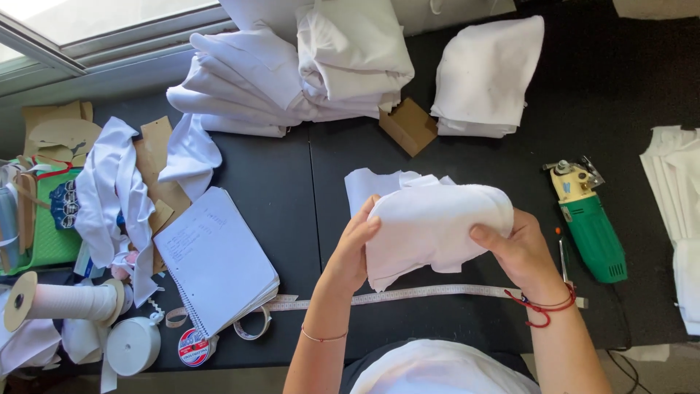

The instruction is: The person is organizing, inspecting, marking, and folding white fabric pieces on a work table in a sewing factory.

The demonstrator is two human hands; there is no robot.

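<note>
Both hands grip a folded white cloth (430,230), held just above the black table (467,321). Left hand (355,252) pinches its left edge, fingers closed on the fabric; right hand (519,252) clamps the right end, thumb on top. Cloth's long axis runs left–right between the hands — both equally near. Tape measure (430,293) lies just below; green cutter (592,222) to the right, notebook (215,259) left.
</note>
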